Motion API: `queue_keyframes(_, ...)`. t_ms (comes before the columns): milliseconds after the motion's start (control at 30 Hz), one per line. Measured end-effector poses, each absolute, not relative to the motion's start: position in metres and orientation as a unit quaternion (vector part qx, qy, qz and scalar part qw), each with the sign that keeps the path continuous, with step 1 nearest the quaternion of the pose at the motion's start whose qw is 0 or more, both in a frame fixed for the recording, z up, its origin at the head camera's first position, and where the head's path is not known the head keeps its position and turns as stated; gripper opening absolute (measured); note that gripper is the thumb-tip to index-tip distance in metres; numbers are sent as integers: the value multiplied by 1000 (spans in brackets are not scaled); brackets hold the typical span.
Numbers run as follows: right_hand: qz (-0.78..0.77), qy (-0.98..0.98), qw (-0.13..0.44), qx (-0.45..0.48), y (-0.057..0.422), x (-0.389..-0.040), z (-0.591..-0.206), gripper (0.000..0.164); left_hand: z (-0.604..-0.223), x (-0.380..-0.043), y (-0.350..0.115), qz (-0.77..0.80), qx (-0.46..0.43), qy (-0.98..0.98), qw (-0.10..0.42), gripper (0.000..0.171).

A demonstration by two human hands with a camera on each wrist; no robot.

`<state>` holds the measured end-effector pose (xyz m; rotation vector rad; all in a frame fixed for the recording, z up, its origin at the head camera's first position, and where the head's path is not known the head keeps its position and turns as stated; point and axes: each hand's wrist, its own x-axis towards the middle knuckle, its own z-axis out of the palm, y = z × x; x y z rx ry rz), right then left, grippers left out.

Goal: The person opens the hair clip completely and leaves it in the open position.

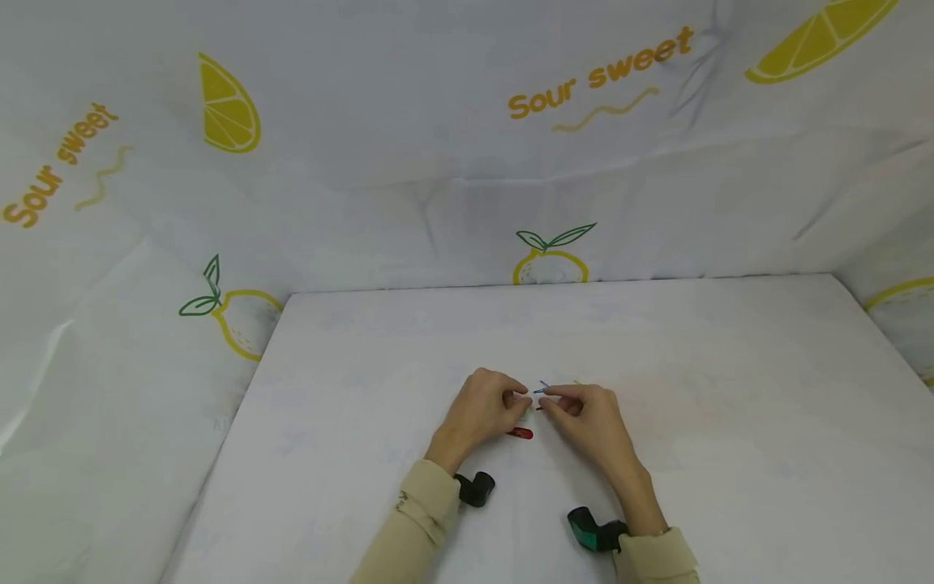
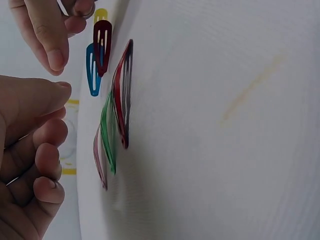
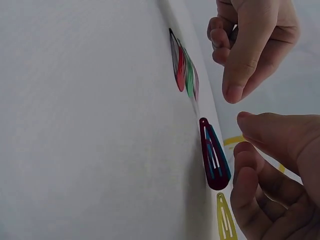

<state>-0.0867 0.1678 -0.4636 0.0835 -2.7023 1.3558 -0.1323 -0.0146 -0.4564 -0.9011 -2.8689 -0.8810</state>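
In the head view, my left hand (image 1: 481, 410) and right hand (image 1: 589, 418) face each other over the table, fingertips a small gap apart. Several snap hair clips lie beneath and around them. Nearest the left hand are a red hair clip (image 2: 118, 92), a green hair clip (image 2: 105, 122) and a pink hair clip (image 2: 96, 155), side by side. Close to the right hand lie a dark red hair clip (image 3: 218, 183), a blue hair clip (image 2: 93, 89) partly covered by it, and a yellow hair clip (image 3: 220, 212). Both hands have loosely bent fingers, with nothing visible between them.
A white tabletop (image 1: 365, 365) spreads around the hands. Behind and beside it hangs a white cloth (image 1: 379, 122) with lemon prints and lettering. Black wrist cameras (image 1: 477, 489) sit on both forearms, close above the table.
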Motion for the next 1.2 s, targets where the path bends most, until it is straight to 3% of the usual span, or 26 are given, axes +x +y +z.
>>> queue_keyframes(433,448,-893,21,38,148,-99,-454,15,-455,-141,-34,-305,-285,-908,23,13)
queue_keyframes(900,425,-903,-38,36,129,-110,-458,20,-463,-144,-44,-289,-269,-919,-6,17)
queue_keyframes(1200,411,-910,-47,25,126,-111,-459,19,-467,-142,-47,-281,-268,-921,-17,17)
